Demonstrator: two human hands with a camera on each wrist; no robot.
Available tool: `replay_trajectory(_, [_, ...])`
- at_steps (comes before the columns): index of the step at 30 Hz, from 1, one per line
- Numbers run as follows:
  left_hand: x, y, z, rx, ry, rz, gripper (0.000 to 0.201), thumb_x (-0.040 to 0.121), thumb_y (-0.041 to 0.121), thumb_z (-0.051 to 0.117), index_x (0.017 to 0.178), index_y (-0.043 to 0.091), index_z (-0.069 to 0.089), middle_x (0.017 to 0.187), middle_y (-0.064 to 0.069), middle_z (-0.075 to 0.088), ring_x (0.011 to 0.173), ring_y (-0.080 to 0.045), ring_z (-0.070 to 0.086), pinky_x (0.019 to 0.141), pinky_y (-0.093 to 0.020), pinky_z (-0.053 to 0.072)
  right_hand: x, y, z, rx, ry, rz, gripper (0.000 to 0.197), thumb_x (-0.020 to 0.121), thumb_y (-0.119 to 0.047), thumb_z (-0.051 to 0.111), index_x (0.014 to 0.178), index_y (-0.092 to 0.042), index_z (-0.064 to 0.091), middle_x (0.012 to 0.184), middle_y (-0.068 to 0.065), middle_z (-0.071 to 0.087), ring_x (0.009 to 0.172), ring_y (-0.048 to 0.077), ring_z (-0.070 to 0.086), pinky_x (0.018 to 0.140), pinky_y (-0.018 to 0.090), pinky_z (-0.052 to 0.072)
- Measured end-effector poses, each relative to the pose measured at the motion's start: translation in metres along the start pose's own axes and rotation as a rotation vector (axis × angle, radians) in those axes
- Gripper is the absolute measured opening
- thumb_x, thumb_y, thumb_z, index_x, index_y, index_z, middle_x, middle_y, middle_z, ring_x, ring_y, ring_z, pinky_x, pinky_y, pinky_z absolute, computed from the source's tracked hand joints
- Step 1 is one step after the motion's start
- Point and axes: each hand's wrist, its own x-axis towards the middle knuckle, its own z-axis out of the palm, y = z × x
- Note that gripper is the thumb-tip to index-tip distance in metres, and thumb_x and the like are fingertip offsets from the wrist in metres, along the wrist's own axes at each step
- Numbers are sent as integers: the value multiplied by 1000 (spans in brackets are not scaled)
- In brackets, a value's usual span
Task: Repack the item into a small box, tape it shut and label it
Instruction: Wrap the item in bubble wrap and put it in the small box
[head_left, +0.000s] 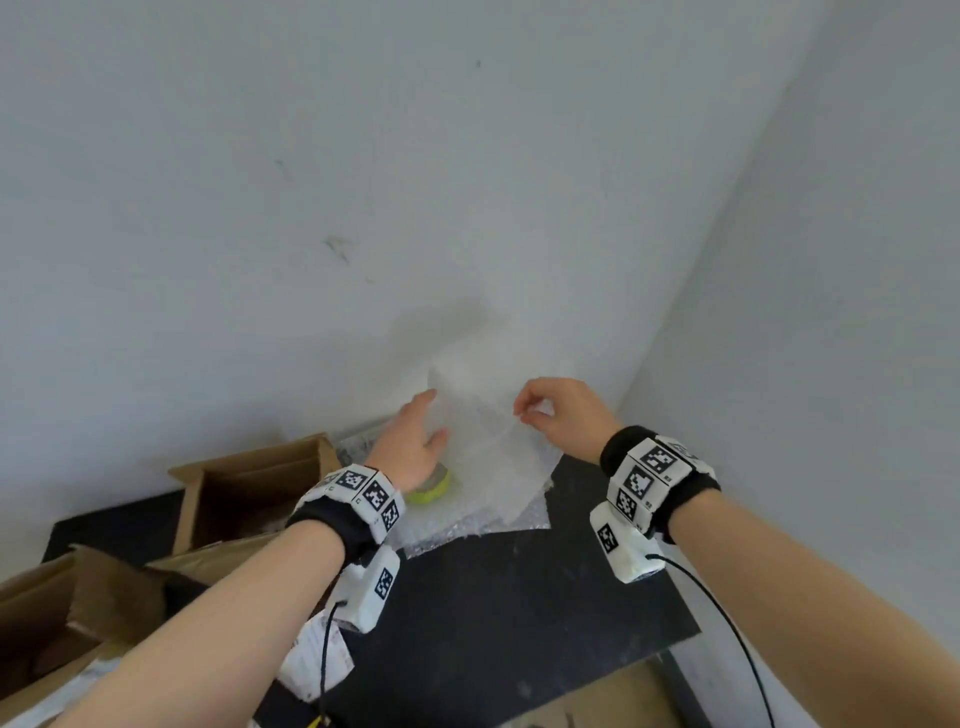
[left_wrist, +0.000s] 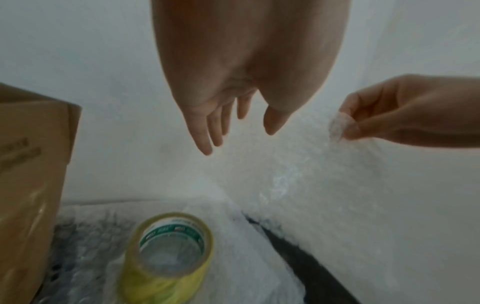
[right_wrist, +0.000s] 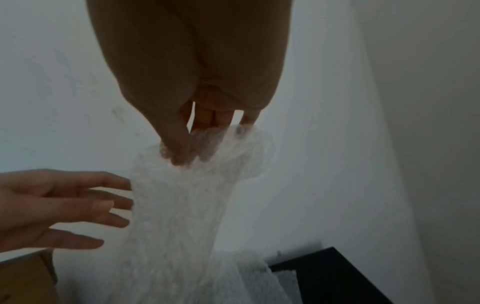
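Right hand (head_left: 563, 415): thumb and fingertips (right_wrist: 179, 152) pinch the top edge of the bubble wrap (head_left: 488, 452), lifting that end off the table (head_left: 519, 613). The grip shows clearly in the right wrist view; the wrap bunches just under the fingertips.

Left hand (head_left: 410, 447): fingers (left_wrist: 207, 131) straight and spread, grasping nothing. It sits just beside the wrap's left edge; I can't tell whether the fingertips actually touch the sheet.

Positions relative to the bubble wrap:
- The sheet hangs from the right-hand pinch, and its lower part lies spread on the black table in the corner of the walls (head_left: 363, 182).
- Tape roll (left_wrist: 168, 255), yellowish with a green-and-white core, lies on the flat part of the wrap, directly under the left hand. In the head view only its edge shows below the palm.
- Open cardboard box (head_left: 249, 493) stands just left of the wrap, touching or nearly touching its edge.
- A second open box (head_left: 57, 618) sits farther left and nearer the person, well apart from the wrap.
- Printed white paper (head_left: 317, 660) lies on the table on the near side of the wrap, under the left forearm; its text is not readable.

The item to be packed can't be identified in any view.
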Motion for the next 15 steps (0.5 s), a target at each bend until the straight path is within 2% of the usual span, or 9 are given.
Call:
replay_trajectory(3, [0, 5, -20, -51, 97, -31, 63, 93, 28, 56, 145, 12, 26, 147, -10, 35, 133, -25, 39, 109, -33, 30, -6, -9, -8, -48, -5, -43, 9, 83, -12, 67, 79, -20, 69, 103, 0, 62, 101, 16, 55, 92, 29, 39])
replay_trajectory(6, [-3, 3, -36, -102, 120, -29, 50, 90, 26, 61, 134, 10, 44, 135, -8, 50, 126, -24, 47, 105, -32, 35, -10, -19, -7, -67, 8, -42, 7, 82, -14, 69, 79, -20, 72, 119, 1, 56, 113, 16, 46, 93, 26, 33])
replay_trajectory(9, [-12, -3, -47, -258, 96, -21, 19, 86, 14, 65, 105, 9, 63, 100, -5, 65, 97, -21, 62, 94, -33, 47, -11, -29, -1, -39, 44, -18, 8, 83, -14, 69, 78, -20, 72, 128, 0, 50, 122, 16, 41, 95, 22, 28])
replay_trajectory(10, [-15, -4, -51, -295, 89, -16, 12, 86, 13, 66, 97, 11, 64, 91, -2, 65, 87, -16, 62, 87, -29, 49, -11, -32, 2, -29, 53, -7, 9, 82, -14, 69, 78, -21, 72, 130, -1, 48, 124, 15, 39, 95, 21, 27])
replay_trajectory(11, [-19, -4, -56, -322, 86, -11, 7, 86, 14, 66, 92, 12, 64, 84, 2, 65, 78, -11, 62, 78, -20, 49, -10, -35, 6, -15, 59, 6, 9, 82, -14, 69, 78, -22, 72, 133, -2, 47, 126, 15, 37, 96, 21, 27])
replay_trajectory(12, [-23, -5, -60, -352, 86, -14, 4, 87, 15, 66, 89, 14, 64, 81, 4, 65, 72, -5, 62, 69, -11, 48, -10, -38, 10, 3, 64, 17, 9, 82, -14, 70, 78, -22, 71, 135, -2, 45, 129, 16, 35, 98, 21, 26])
replay_trajectory(13, [-28, -6, -66, -392, 89, -15, 2, 87, 16, 65, 88, 17, 65, 82, 5, 66, 69, -2, 63, 65, -8, 47, -9, -41, 13, 21, 74, 30, 8, 82, -15, 70, 81, -23, 71, 137, -2, 42, 131, 16, 32, 100, 21, 24])
replay_trajectory(14, [-31, -9, -71, -438, 93, -13, 6, 88, 15, 64, 88, 20, 66, 86, 3, 68, 71, -3, 65, 68, -10, 50, -7, -43, 17, 36, 89, 43, 9, 82, -16, 70, 88, -22, 70, 141, -1, 39, 134, 18, 29, 102, 22, 22])
replay_trajectory(15, [-35, -11, -77, -474, 100, -6, 10, 89, 13, 63, 89, 22, 67, 92, 1, 69, 76, -7, 67, 75, -17, 53, -6, -46, 21, 43, 107, 57, 20, 82, -17, 71, 101, -21, 67, 144, 2, 34, 136, 20, 27, 106, 25, 22])
